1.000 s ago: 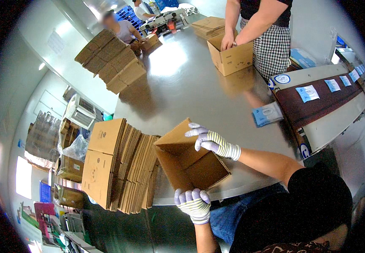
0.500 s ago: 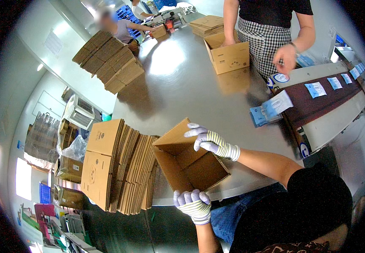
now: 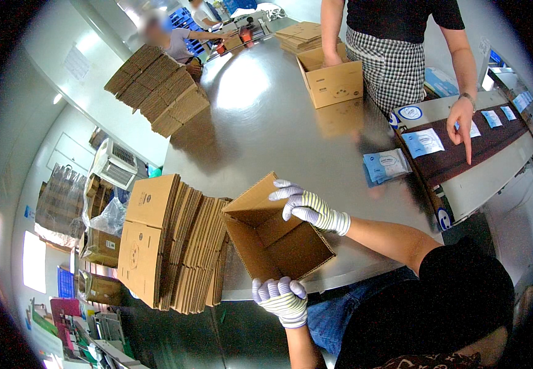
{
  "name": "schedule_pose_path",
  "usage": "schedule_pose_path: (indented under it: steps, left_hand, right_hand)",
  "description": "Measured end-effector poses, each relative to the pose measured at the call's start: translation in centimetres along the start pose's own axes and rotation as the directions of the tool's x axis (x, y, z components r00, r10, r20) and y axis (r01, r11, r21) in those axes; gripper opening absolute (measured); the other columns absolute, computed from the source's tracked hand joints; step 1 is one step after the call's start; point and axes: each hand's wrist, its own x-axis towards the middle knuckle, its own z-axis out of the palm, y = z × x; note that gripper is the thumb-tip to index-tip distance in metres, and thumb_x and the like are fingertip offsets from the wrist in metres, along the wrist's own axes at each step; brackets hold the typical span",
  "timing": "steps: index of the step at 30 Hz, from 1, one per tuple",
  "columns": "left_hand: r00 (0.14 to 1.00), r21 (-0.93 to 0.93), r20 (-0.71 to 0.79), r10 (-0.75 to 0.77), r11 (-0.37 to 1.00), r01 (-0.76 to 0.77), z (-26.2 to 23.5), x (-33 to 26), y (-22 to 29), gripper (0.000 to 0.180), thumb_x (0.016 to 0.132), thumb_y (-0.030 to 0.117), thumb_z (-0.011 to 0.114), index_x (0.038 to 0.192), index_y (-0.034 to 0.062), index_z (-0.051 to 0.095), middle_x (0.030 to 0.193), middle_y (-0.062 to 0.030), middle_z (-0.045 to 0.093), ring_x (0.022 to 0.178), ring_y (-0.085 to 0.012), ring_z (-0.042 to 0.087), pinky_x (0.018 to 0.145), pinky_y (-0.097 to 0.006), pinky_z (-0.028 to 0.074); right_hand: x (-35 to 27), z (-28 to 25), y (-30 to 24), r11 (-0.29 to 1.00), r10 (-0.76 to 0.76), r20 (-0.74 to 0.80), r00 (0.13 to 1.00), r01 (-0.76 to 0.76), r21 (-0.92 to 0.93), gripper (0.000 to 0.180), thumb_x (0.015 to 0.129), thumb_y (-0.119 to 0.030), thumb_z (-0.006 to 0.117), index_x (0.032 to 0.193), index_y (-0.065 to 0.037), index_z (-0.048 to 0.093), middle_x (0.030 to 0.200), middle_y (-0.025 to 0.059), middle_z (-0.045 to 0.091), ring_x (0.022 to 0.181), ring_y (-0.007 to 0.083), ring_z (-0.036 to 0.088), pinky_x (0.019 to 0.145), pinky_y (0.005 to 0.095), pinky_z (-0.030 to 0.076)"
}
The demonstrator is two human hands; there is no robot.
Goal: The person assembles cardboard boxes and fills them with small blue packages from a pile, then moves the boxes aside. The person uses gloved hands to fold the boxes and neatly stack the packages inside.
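An open cardboard box [image 3: 279, 243] stands tilted at the near edge of the metal table, its inside facing up, with nothing visible in it. My left hand [image 3: 280, 301], in a striped knit glove, is closed on the near rim. In a matching glove, my right hand [image 3: 312, 209] has its fingers bent over the upper right side by a raised flap. Left of the box, a stack of flattened cardboard boxes [image 3: 174, 246] leans against its side.
Blue-and-white packets [image 3: 386, 166] lie on the metal table [image 3: 248, 141] beside a dark conveyor belt [image 3: 448, 163] carrying more. Across from me a co-worker has one hand in another box [image 3: 334, 83] and the other hand [image 3: 463, 123] over the belt. More flattened boxes [image 3: 159, 89] stand at far left.
The co-worker's free hand has moved right and down over the belt. Packets have advanced toward the table, and one has settled onto the pile there. My hands and box are nearly still.
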Motion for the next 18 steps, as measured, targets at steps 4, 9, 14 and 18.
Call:
schedule_pose_path:
  steps: [4, 9, 14, 18]
  left_hand:
    - [1.0, 0.003, 0.008, 0.0, 1.0, 0.0, -0.08, 0.02, 0.05, 0.004, 0.076, 0.013, 0.048, 0.072, 0.0116, 0.048, 0.067, -0.0083, 0.044, 0.068, -0.0274, 0.047, 0.088, -0.05, 0.042]
    - [1.0, 0.0, 0.007, 0.008, 1.0, -0.008, -0.14, 0.17, 0.12, 0.004, 0.077, 0.013, 0.047, 0.073, 0.012, 0.048, 0.067, -0.0081, 0.044, 0.068, -0.0271, 0.047, 0.088, -0.051, 0.043]
    - [1.0, 0.008, 0.007, 0.006, 1.0, -0.006, -0.15, 0.02, 0.05, 0.005, 0.077, 0.013, 0.047, 0.073, 0.012, 0.046, 0.068, -0.008, 0.043, 0.069, -0.0272, 0.047, 0.088, -0.051, 0.043]
    - [1.0, 0.014, 0.013, 0.007, 1.0, -0.007, -0.16, 0.04, 0.09, 0.005, 0.077, 0.013, 0.047, 0.072, 0.0119, 0.046, 0.068, -0.0081, 0.043, 0.069, -0.0273, 0.047, 0.088, -0.051, 0.043]
  right_hand:
    - [-0.09, -0.11, 0.26, 1.0, -0.022, -0.002, 1.0, 0.022, 0.003, 0.014, 0.086, -0.015, 0.055, 0.077, -0.01, 0.063, 0.129, 0.0077, 0.055, 0.136, 0.0325, 0.031, 0.114, 0.0439, 0.022]
    - [-0.24, -0.08, 0.31, 0.999, 0.036, 0.017, 0.999, -0.036, 0.035, 0.04, 0.092, -0.04, 0.044, 0.077, -0.008, 0.064, 0.133, 0.0102, 0.053, 0.138, 0.0315, 0.026, 0.115, 0.0466, 0.015]
    - [-0.29, -0.17, 0.14, 0.999, 0.031, 0.019, 0.999, -0.031, 0.025, 0.039, 0.092, -0.039, 0.045, 0.077, -0.009, 0.063, 0.133, 0.0101, 0.052, 0.138, 0.0313, 0.026, 0.115, 0.0465, 0.015]
    - [-0.33, -0.2, 0.23, 0.999, 0.027, 0.02, 0.999, -0.027, 0.016, 0.038, 0.092, -0.039, 0.044, 0.078, -0.009, 0.063, 0.132, 0.01, 0.053, 0.138, 0.0311, 0.027, 0.115, 0.0463, 0.016]
